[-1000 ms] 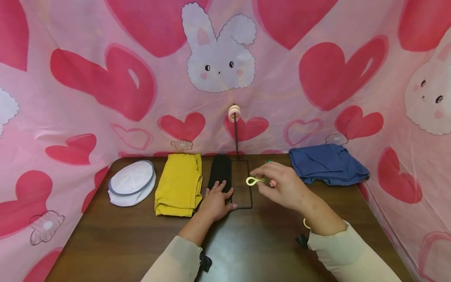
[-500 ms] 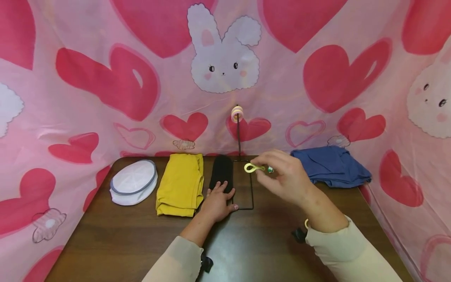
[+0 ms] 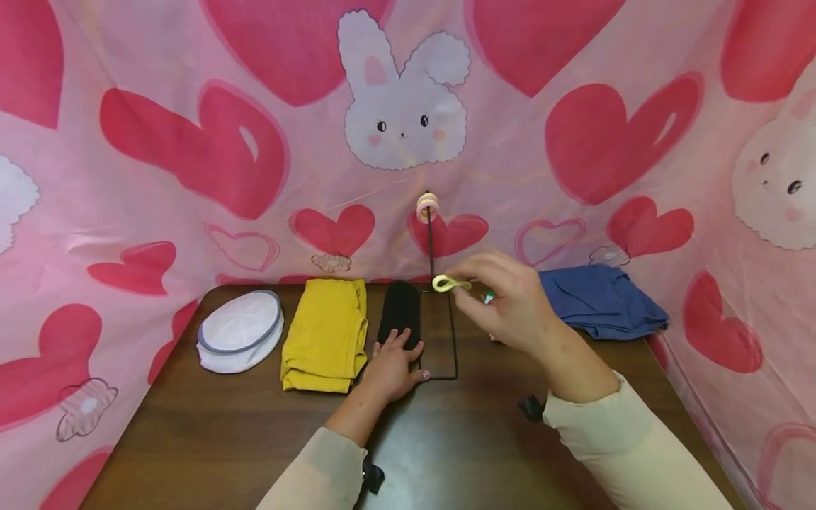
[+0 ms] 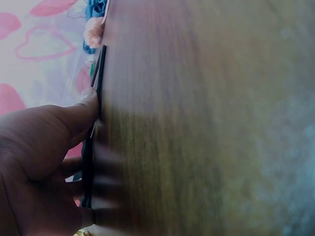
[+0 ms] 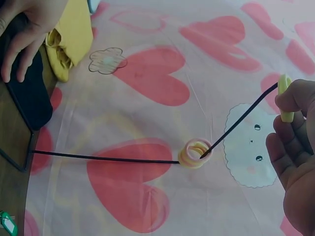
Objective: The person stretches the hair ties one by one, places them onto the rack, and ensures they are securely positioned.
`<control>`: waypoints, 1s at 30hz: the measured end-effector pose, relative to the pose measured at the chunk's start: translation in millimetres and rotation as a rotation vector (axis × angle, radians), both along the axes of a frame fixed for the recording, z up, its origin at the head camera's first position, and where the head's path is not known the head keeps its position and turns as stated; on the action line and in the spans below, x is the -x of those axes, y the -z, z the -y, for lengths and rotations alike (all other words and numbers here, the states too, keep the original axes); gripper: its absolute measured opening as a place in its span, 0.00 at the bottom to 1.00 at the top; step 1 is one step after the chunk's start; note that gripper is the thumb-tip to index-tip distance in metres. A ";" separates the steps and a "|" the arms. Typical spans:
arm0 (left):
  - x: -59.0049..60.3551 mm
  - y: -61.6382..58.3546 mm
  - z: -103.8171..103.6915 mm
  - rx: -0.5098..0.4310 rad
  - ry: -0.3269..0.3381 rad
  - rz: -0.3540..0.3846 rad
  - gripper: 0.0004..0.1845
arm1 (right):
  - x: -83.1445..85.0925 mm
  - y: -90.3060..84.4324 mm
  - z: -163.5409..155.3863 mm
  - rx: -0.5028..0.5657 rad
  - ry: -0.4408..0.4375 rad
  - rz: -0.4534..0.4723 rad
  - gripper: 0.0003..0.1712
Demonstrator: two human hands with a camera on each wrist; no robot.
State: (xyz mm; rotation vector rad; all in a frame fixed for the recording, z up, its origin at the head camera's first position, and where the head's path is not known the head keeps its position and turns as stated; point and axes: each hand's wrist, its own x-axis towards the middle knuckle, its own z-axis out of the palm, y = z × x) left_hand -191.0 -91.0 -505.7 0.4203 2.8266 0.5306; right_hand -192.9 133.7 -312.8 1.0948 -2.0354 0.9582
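A black wire stand [image 3: 455, 347] has a flat rectangular base, an upright rod and a bent arm. Several yellow and pink hair ties [image 5: 192, 157] sit at the bend of its rod. My right hand [image 3: 503, 301] pinches a twisted yellow hair tie [image 5: 284, 103] between thumb and fingers. In the right wrist view this hair tie overlaps the tip of the arm. With fingers spread, my left hand [image 3: 392, 372] rests on a long black flat thing [image 3: 401, 312], thumb at the base wire. In the left wrist view, the thumb [image 4: 88, 105] touches the wire.
Left of the stand lie a folded yellow cloth [image 3: 325, 336] and a round white item with a grey rim [image 3: 241, 322]. A folded blue cloth [image 3: 599, 301] lies at the back right. Behind my right hand shows a small green item [image 3: 489, 297]. A heart-patterned curtain [image 3: 357, 177] closes the back.
My right hand has moved up and slightly left with the yellow hair tie, toward the stand's rod. My left hand keeps its place on the black thing and base.
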 end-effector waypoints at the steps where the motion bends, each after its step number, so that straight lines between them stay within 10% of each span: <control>1: 0.0 0.4 0.2 0.000 0.000 0.000 0.37 | 0.7 -0.1 1.0 0.002 -0.002 -0.001 0.14; 30: -1.5 1.8 0.5 -0.022 0.003 -0.013 0.36 | 26.1 6.1 5.2 0.002 0.032 -0.057 0.11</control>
